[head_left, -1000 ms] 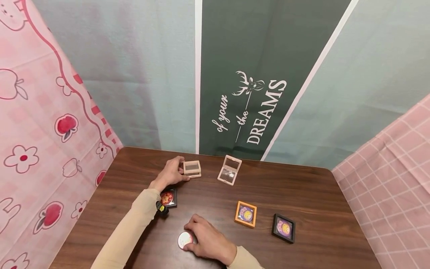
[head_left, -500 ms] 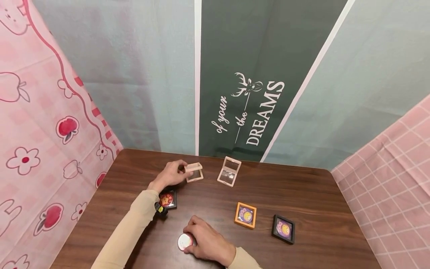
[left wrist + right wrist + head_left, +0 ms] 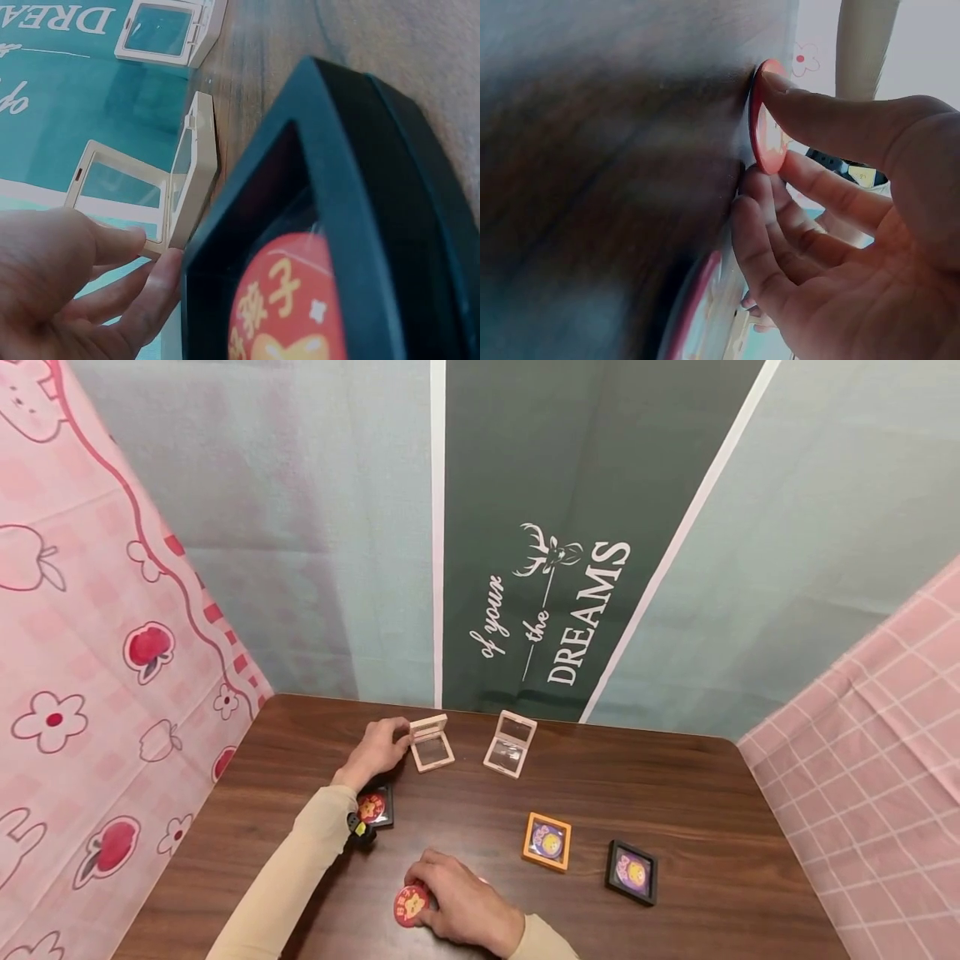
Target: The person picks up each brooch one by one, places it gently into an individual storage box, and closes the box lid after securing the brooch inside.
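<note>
My left hand (image 3: pixel 378 747) holds the hinge side of a small beige display case (image 3: pixel 432 754). Its clear-windowed lid stands up and the other half lies on the table; in the left wrist view the thumb and fingers pinch the lid's lower corner (image 3: pixel 154 241). With thumb and fingertips, my right hand (image 3: pixel 468 902) pinches a round red badge (image 3: pixel 412 906) by its edge, low over the table. A second round badge (image 3: pixel 694 307) lies beneath that hand, mostly hidden in the head view. Under the left wrist sits a black frame (image 3: pixel 386 806) with a red badge inside.
To the right of the held case, another beige case (image 3: pixel 511 744) stands opened. An orange frame (image 3: pixel 547 842) and a black frame (image 3: pixel 632 872), each with a purple-and-yellow badge, lie right of the right hand. Curtains border the wooden table (image 3: pixel 675 793).
The beige case has gone from folded to spread, its lid now standing at the back. My left hand has drawn slightly left. The badge in my right hand has tilted, so its red design shows.
</note>
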`<state>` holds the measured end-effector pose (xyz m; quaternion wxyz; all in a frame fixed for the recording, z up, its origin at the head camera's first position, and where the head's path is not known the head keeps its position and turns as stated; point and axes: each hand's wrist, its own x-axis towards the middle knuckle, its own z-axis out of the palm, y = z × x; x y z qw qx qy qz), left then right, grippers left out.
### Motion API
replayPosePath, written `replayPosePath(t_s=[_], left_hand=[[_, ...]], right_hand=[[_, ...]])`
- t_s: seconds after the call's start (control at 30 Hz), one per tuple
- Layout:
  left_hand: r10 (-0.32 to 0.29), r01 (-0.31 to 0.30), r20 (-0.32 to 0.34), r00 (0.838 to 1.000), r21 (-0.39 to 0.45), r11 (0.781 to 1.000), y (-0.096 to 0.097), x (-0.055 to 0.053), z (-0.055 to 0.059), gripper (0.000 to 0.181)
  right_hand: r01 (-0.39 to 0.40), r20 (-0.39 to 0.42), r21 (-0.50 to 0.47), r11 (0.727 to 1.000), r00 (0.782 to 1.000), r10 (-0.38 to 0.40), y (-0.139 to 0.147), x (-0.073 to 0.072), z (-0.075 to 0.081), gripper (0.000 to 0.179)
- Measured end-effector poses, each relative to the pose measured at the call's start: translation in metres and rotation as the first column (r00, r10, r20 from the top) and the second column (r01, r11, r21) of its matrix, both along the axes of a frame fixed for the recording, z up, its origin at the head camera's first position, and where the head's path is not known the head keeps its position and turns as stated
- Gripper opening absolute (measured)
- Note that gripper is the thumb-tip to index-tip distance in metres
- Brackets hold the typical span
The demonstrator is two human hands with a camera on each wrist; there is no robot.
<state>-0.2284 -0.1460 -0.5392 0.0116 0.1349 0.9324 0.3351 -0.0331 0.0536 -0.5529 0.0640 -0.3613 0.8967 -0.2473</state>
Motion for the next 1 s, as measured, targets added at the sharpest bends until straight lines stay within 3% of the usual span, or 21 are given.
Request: replayPosePath(t_s=[0.27,0.47,0.8,1.0], left_hand=[[0.016,-0.016,-0.003,1.0,-0.006,1.0,-0.003,0.003,-0.002,0.01],[0.022,-0.022,-0.025,0.999,-0.012,1.0,-0.004,0.009,-0.001,0.009],[-0.013,0.013,0.055,0.998,-0.005,1.0,-0.009,0.021,-0.004,0.015],[-0.011,0.01,0.058,0.998,0.008,1.0,-0.01,0.027,-0.004,0.009]], right_hand=[[-0.053,0.039,-0.102,0.993,0.998,0.057,0.001,-0.004,0.0,0.023],[-0.044,0.207,-0.219,0.975,0.974,0.091,0.004,-0.008,-0.001,0.019],[0.015,0.291,-0.254,0.967,0.955,0.061,0.005,-0.008,-0.001,0.023],[0.093,0.412,-0.295,0.951,0.91,0.039,0.008,-0.01,-0.002,0.016]])
